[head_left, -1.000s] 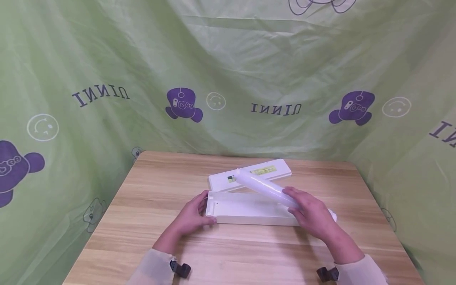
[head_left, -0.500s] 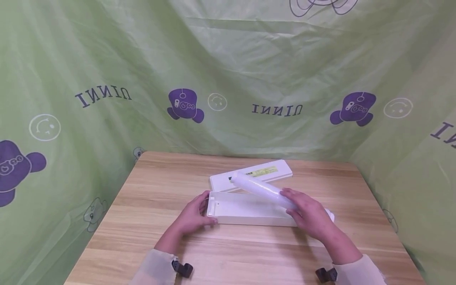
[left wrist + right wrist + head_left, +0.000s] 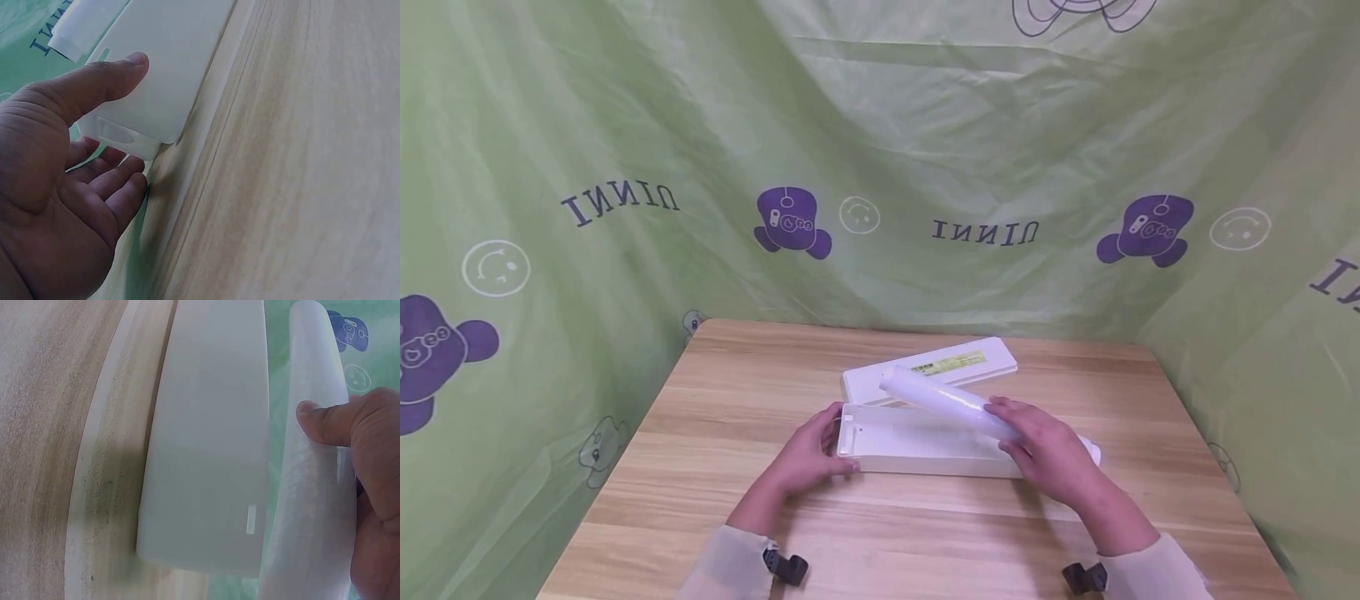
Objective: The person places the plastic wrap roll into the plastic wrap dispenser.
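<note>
One translucent roll [image 3: 943,398], aslant above white box [image 3: 936,465], far end over labelled lid [image 3: 943,364]; gripped round its right half by right hand [image 3: 1051,450], likely for control of tilt. Box's left end clasped by left hand [image 3: 808,450], thumb in front, probably against sliding. Lid on wooden table [image 3: 865,533], behind box.

White roll [image 3: 309,506] in the fingers [image 3: 330,425]

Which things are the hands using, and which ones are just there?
In the job:
white roll, in the right hand
white box, with the left hand gripping its end
white lid, no hand on it, probably the box's

Just there:
wooden table
green curtain
</note>
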The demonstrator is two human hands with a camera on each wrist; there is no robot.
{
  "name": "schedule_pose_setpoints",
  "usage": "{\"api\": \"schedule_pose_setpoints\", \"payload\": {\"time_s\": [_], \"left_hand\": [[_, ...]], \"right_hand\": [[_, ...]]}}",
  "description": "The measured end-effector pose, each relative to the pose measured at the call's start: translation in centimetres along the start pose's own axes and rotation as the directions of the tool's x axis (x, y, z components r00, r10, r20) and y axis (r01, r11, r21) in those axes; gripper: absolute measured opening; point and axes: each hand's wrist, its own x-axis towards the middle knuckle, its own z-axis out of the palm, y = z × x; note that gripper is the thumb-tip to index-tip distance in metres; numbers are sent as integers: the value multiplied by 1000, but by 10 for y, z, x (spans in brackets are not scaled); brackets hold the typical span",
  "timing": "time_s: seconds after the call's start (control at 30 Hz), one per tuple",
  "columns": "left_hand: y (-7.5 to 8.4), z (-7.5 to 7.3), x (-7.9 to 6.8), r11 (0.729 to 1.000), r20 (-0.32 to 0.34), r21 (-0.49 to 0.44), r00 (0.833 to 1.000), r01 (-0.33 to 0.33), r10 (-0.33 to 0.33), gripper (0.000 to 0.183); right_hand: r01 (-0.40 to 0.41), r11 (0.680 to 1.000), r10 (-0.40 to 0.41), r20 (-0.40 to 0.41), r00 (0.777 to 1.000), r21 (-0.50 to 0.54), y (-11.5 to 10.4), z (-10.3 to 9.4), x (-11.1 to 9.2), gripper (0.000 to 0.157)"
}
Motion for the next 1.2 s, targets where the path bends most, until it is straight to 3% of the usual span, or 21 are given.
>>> {"api": "schedule_pose_setpoints", "payload": {"time_s": [0.1, 0.2, 0.33, 1.2], "left_hand": [[17, -1, -6, 1000, 6, -11, 1000, -6, 6, 109], [14, -1, -5, 1000, 5, -14, 1000, -11, 11, 110], [-6, 0, 1, 1000, 4, -1, 1000, 3, -3, 114], [-6, -2, 3, 999, 15, 24, 999, 42, -43, 120]], "right_hand": [[-2, 1000, 2, 15, 1000, 3, -1, 0, 1, 65], [-5, 1000, 4, 28, 1000, 9, -2, 0, 1, 64], [-5, 1000, 4, 35, 999, 11, -4, 2, 2, 64], [64, 998, -65, 55, 996, 19, -11, 7, 9, 64]]}}
